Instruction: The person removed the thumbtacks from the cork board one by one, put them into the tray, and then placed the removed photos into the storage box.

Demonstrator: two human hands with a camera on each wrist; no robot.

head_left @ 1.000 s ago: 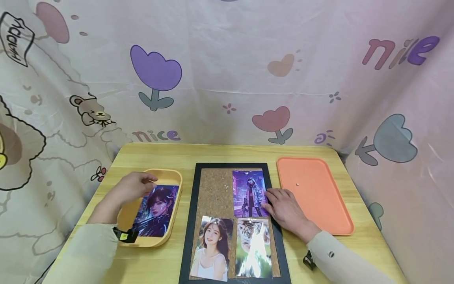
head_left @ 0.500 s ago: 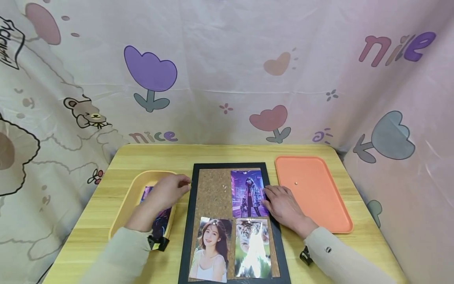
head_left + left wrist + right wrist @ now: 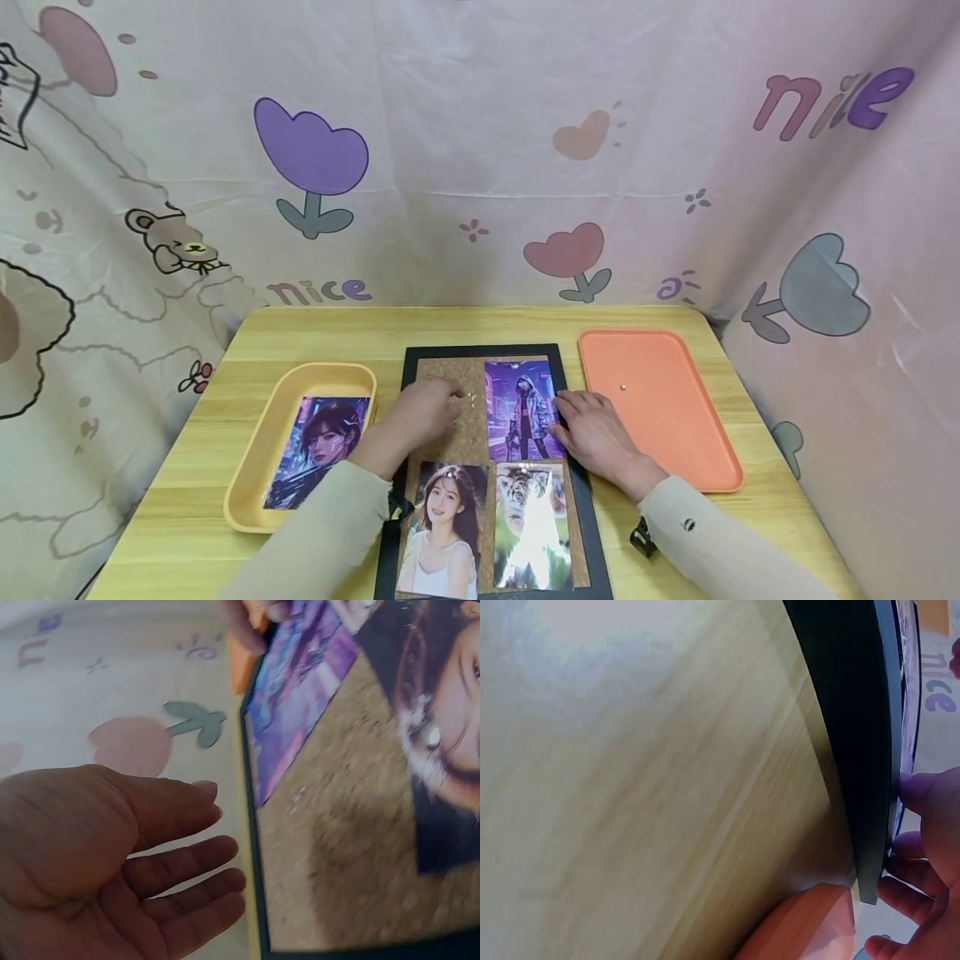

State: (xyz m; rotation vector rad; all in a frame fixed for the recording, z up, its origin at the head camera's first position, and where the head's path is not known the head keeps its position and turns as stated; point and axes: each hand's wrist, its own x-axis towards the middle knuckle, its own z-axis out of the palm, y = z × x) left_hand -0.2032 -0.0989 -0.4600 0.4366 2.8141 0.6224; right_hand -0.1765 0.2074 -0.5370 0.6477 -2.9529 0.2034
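Note:
My left hand hovers over the upper left part of the cork board, fingers loosely bent. Nothing shows between its thumb and fingers in the left wrist view. Small whitish specks lie on the cork near it. At the board's right side, my right hand rests on the black frame, its fingertips by the edge of a purple picture of a hooded figure. Below are a portrait photo and a glare-streaked tiger picture. A round pin head shows on the portrait.
A yellow tray to the left holds a purple-blue picture of a dark-haired figure. On the right, an orange tray bears one small round pin. A printed curtain hangs behind the wooden table.
My left hand has moved right, from above the yellow tray to over the cork, leaving the tray's picture in view. The right hand stays by the frame. The head view has shifted slightly.

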